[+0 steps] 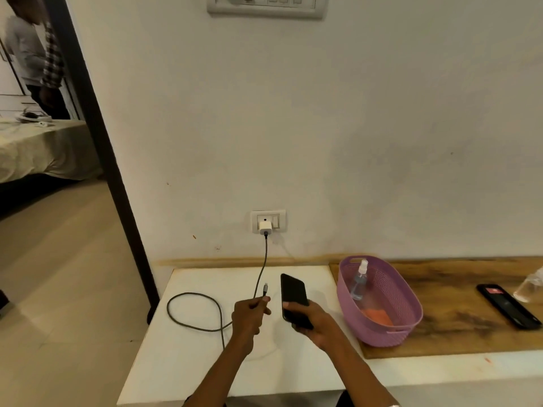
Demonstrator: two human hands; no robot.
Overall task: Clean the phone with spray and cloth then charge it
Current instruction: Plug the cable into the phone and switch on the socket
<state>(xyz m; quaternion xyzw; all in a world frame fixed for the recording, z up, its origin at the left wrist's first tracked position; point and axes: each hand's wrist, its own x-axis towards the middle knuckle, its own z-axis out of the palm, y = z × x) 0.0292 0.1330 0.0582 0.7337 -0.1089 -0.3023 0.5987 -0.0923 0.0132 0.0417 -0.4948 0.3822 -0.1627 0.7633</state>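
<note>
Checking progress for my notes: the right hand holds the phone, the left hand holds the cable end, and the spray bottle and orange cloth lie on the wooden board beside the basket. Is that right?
One thing is wrong. In the head view the spray bottle and orange cloth lie inside the purple basket, not beside it. The rest stands: the right hand holds the phone, and the left hand holds the cable end.

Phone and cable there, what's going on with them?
A person's right hand holds a dark phone above the white table. The left hand pinches the charging cable near its free plug; the charger sits in the wall socket. Spray bottle and orange cloth lie in the purple basket.
</note>
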